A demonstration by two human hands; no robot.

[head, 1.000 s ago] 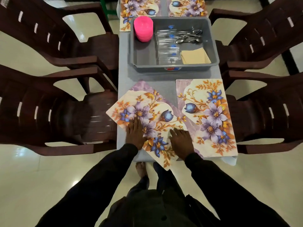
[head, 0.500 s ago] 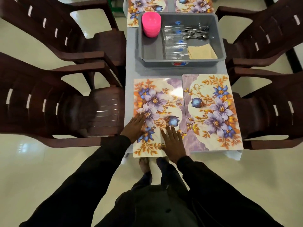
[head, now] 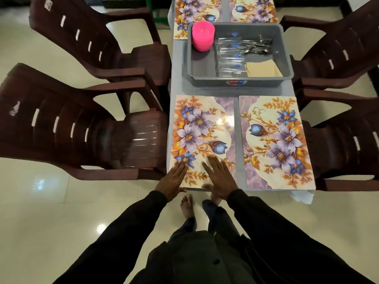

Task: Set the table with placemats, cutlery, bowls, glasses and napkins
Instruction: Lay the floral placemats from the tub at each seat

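Two floral placemats lie side by side at the near end of the table, the left placemat (head: 202,128) and the right placemat (head: 274,140). My left hand (head: 173,180) rests flat on the left placemat's near left corner, fingers apart. My right hand (head: 220,178) lies flat on its near edge, fingers spread. A grey tub (head: 285,64) in the table's middle holds a stack of pink bowls (head: 203,35), clear glasses (head: 228,56), cutlery (head: 256,47) and tan napkins (head: 263,69). Two more placemats (head: 194,11) lie at the far end.
Dark brown plastic chairs stand on both sides: two on the left (head: 86,128) and two on the right (head: 346,140). The narrow grey table (head: 235,92) runs away from me. My bare feet (head: 187,208) stand on the glossy cream floor.
The left placemat turned from a slanted position to straight and now lies parallel to the right one. Both hands slid back toward its near edge.
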